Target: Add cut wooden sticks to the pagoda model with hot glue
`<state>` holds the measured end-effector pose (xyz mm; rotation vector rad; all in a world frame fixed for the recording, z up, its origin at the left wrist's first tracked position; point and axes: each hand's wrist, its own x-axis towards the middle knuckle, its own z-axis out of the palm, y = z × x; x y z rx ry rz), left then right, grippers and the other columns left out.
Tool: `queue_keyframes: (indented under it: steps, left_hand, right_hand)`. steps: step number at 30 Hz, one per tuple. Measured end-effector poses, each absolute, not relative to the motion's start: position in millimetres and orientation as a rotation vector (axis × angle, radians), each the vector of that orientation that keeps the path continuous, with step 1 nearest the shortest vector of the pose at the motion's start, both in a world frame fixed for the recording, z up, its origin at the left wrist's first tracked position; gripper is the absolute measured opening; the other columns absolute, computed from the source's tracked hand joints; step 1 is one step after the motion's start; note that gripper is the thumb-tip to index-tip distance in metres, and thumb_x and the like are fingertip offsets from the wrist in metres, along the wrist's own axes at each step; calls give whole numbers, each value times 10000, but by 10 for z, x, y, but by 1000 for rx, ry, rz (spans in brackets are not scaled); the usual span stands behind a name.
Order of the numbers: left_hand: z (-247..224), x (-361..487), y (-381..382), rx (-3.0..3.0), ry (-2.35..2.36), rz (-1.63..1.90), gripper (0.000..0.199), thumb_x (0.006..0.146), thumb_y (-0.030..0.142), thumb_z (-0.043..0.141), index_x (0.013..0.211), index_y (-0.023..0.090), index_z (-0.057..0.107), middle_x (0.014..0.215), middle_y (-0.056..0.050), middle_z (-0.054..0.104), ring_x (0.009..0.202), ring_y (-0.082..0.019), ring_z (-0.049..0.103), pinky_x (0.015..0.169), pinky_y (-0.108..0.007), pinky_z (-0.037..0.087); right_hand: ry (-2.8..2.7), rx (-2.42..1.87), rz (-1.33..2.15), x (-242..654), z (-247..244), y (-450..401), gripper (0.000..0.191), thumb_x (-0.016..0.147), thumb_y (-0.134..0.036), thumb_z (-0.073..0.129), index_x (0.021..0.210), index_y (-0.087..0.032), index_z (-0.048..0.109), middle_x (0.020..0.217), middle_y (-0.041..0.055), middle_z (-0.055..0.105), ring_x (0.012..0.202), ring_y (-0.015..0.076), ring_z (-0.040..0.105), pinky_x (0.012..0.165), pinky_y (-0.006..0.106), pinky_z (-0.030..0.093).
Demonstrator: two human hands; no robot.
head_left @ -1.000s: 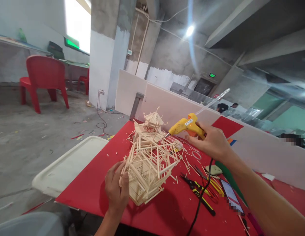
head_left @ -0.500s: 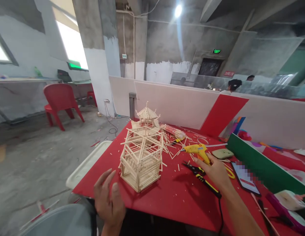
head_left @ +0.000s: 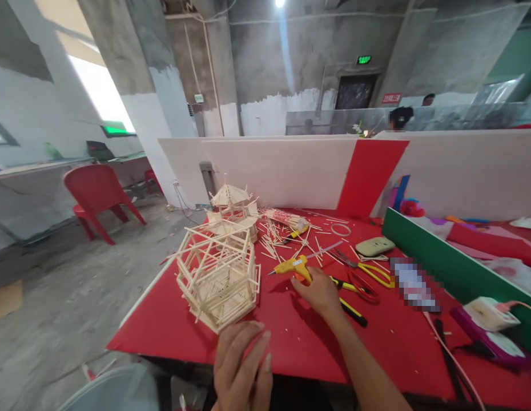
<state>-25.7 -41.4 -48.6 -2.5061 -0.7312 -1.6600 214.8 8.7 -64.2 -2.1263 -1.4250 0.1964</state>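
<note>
My right hand (head_left: 319, 291) is wrapped round the handle of a yellow glue gun (head_left: 292, 266), whose nozzle points left toward a hexagonal frame of pale wooden sticks (head_left: 220, 279). Near the table's front edge, my left hand (head_left: 243, 362) is raised by the frame's lower front corner, its fingers bent and close together. Whether it touches the frame or pinches anything is hard to tell. Behind the frame stands a small stick pavilion (head_left: 231, 208) with a pointed roof. Loose sticks (head_left: 272, 240) lie scattered to the right of both models.
Right of the glue gun lie yellow-handled pliers (head_left: 377, 274), red-handled pliers (head_left: 363, 288), a beige case (head_left: 374, 246) and a phone (head_left: 414, 283). A green board (head_left: 445, 274) stands along the right. A bin (head_left: 115, 391) is at lower left; a person's head shows beyond the partition.
The glue gun and my right hand have moved left, nearer the stick frame. My left hand has shifted right to the frame's front corner, its fingers closer together. The view has turned.
</note>
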Motion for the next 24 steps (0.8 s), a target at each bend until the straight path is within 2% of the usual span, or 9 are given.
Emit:
queue_keyframes:
  steps: [6,10,14,17,20,24]
  left_hand:
    - [-736,51,-354,-2718,-787,-1490,328,851,64,583,1149,181,653,1007,-114,731,938,-225,692,855,-381,588]
    - [-904,139,-307,-2753,-849,-1484,282,870,84,576,1111,195,673,984,-101,742,918,-212,709,844,-358,597]
    - [-962,231,-259,-2820,-874,-1519,251,879,73,558,1056,196,688,952,-102,740,874,-203,709,781,-324,599]
    - [-963,289,-215,-2869,-873,-1547,240,884,72,551,1039,193,689,938,-100,738,860,-197,706,765,-310,597]
    - [-981,312,-190,-2855,-892,-1583,238,886,68,556,1037,192,691,943,-100,738,872,-197,708,780,-313,599]
    - [-1037,306,-203,-2888,-967,-1656,223,904,84,545,1025,195,696,927,-102,730,845,-190,707,744,-296,604]
  right_hand:
    - [-1348,-2159,164,2230,-723,21,467,881,-515,558,1091,-110,658,1013,180,692,949,304,665,796,361,467]
    - [-1295,-2083,122,2315,-900,-261,549,864,-517,592,1231,-109,616,1120,203,668,1074,349,634,906,427,483]
    - [-1138,-2022,162,2191,-1120,-524,529,924,-423,447,1335,-108,557,1236,221,618,1183,360,588,998,476,464]
    - [-1022,-1975,223,1991,-1242,-658,544,933,-432,384,1362,-139,547,1272,204,598,1234,350,563,1030,480,458]
    - [-966,-1952,271,1831,-1332,-775,597,922,-484,386,1363,-117,550,1313,220,577,1270,355,542,1052,473,453]
    - [-907,-1963,301,1759,-1430,-910,646,907,-538,421,1393,-127,527,1335,222,580,1244,367,574,1007,481,494]
